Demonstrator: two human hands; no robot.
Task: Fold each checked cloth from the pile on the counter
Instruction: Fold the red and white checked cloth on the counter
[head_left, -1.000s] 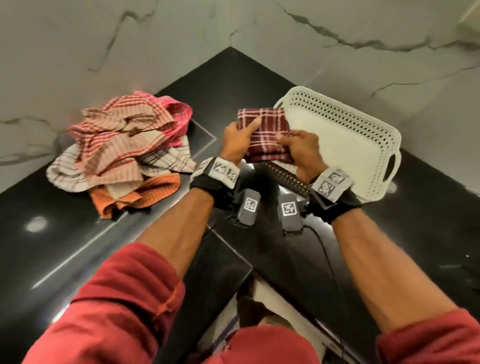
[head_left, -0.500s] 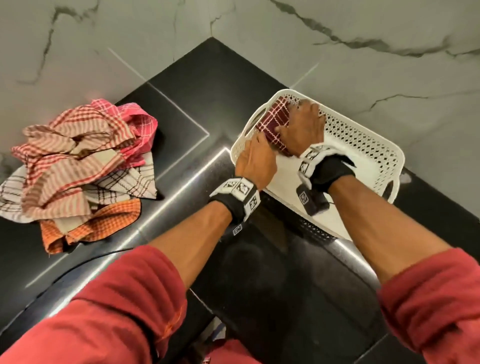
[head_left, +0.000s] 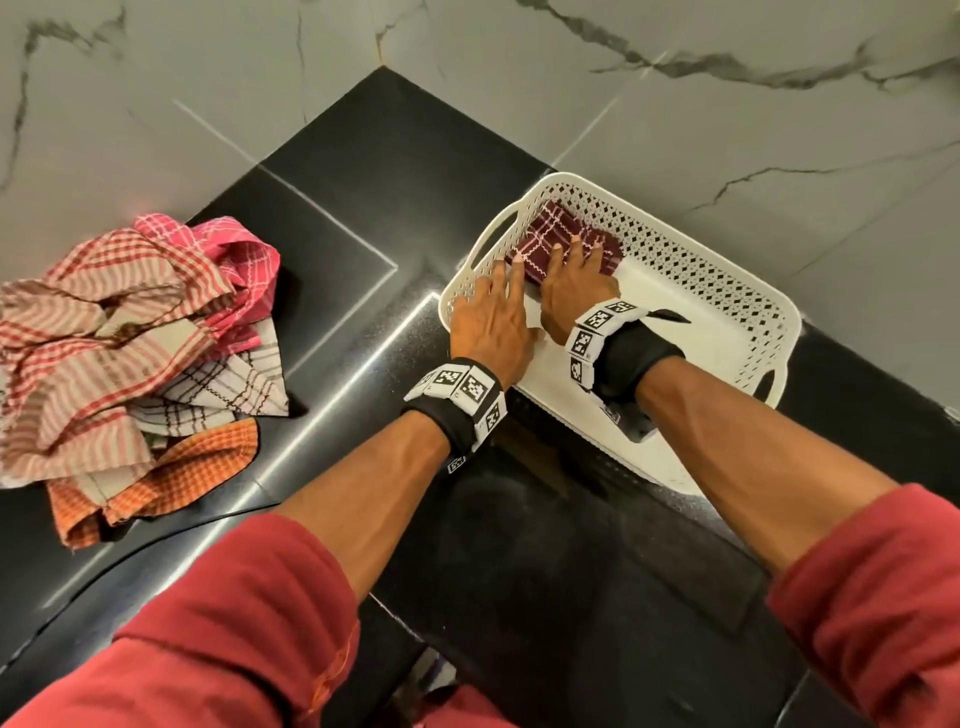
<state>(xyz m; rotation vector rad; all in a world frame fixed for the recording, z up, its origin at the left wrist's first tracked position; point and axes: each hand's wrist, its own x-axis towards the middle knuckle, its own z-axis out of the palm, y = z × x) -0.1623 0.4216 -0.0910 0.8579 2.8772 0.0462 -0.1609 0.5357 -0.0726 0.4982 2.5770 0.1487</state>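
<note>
Fingers of the right hand (head_left: 574, 285) lie spread, pressing flat on the folded cloth (head_left: 551, 229); the left hand (head_left: 491, 323) has straight, close fingers touching its near-left edge; the cloth sits in the basket's (head_left: 727, 292) far-left corner; the pile (head_left: 130, 332) lies well left.

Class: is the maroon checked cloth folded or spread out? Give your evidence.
Folded: the maroon cloth is a small compact rectangle in a corner of the white basket, under the right hand.

White perforated basket (head_left: 691, 262), grey-veined marble wall (head_left: 727, 130)
</note>
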